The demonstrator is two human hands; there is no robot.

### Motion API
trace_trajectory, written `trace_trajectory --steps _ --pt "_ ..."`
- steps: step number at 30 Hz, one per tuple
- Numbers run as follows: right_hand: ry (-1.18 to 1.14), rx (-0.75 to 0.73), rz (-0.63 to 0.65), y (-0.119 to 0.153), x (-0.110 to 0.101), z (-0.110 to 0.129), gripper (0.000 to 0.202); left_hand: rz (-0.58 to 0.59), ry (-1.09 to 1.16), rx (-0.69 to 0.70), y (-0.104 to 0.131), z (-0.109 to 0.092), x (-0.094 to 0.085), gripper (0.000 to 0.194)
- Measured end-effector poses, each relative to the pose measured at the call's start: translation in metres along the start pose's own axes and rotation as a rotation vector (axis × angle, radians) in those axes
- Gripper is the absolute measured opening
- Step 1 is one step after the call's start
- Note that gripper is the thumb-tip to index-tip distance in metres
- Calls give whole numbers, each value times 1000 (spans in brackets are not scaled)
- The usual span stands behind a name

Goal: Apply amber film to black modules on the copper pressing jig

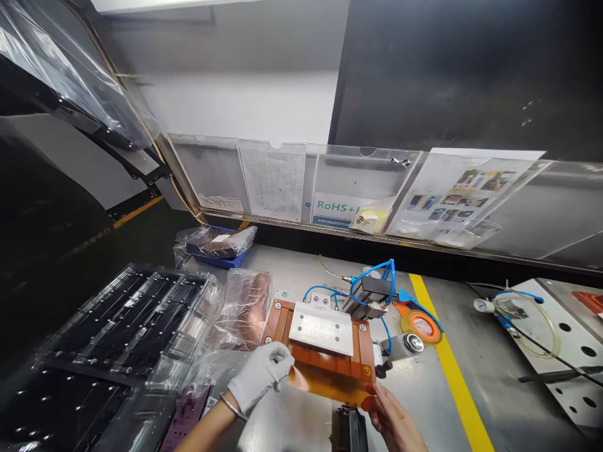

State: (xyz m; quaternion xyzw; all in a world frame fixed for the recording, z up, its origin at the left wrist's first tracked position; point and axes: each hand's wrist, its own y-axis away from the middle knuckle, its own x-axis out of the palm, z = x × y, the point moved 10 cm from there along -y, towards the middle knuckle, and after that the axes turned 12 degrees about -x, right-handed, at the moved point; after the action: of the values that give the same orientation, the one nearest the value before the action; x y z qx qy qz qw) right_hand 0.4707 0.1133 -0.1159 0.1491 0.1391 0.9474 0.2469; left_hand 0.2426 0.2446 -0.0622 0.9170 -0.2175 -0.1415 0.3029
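My left hand (262, 375), in a white glove, pinches the left end of an amber see-through film (325, 386). At its right end, the bare fingers of my right hand (391, 411) are closed on the same film. The strip is stretched between both hands along the front edge of a brown-orange fixture (273, 320); whether it touches the fixture I cannot tell. On the fixture lies a silver metal plate (321, 331). Behind it at the right stands a pneumatic cylinder (372, 295) with blue air tubes. Below the film, a black part (349, 430) is partly cut off by the frame.
Black trays in clear plastic (127, 320) fill the left. Bagged copper-coloured parts (242, 307) and a blue bin (221, 257) stand behind them. Right of the fixture are an orange tape roll (424, 326), a metal-capped bottle (413, 343), a yellow line (452, 370) and another metal fixture (556, 339).
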Motion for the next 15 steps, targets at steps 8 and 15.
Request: trace_trajectory --steps 8,15 --pt "233 -14 114 -43 9 20 58 13 -101 -105 -44 -7 -8 15" --pt "336 25 160 -90 22 12 49 -42 -246 -178 -84 -12 -18 22"
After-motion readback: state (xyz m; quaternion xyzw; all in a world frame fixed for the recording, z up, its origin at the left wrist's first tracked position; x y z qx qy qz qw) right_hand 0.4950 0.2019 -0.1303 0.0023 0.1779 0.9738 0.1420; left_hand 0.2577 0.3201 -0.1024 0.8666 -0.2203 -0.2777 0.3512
